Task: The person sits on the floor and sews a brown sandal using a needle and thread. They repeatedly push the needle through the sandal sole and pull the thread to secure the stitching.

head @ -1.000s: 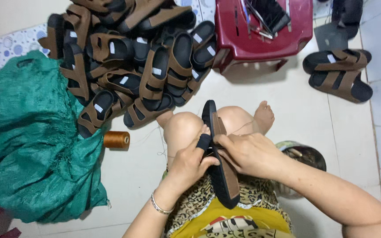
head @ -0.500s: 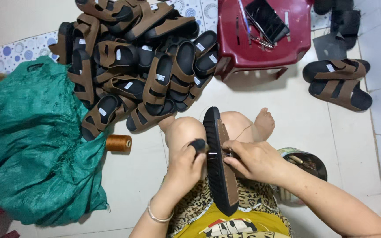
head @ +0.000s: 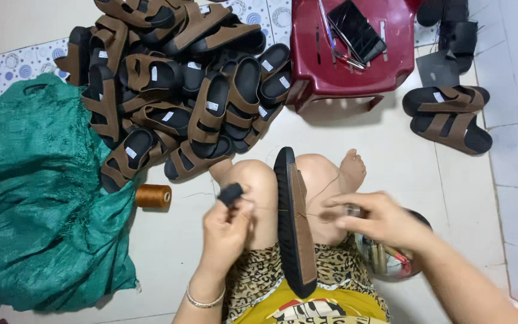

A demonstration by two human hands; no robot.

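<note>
Pale tiled floor under brown sandal heap.

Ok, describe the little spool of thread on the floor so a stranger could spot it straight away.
Start at the big crumpled green woven sack on the left. By its right edge, just below the heap of brown strapped sandals, lies the small copper-brown thread spool. It is the only cylinder there, lying on its side.

- Ahead of the knees, a heap of sandals fills the floor and blocks any reach forward on the left.
- A green sack walls off the far left; a thread spool lies just beside it.
- The red stool stands ahead on the right.
- Bare floor between stool, sandal pair and foot gives open passage.
- A metal bowl sits under the right hand.
</note>
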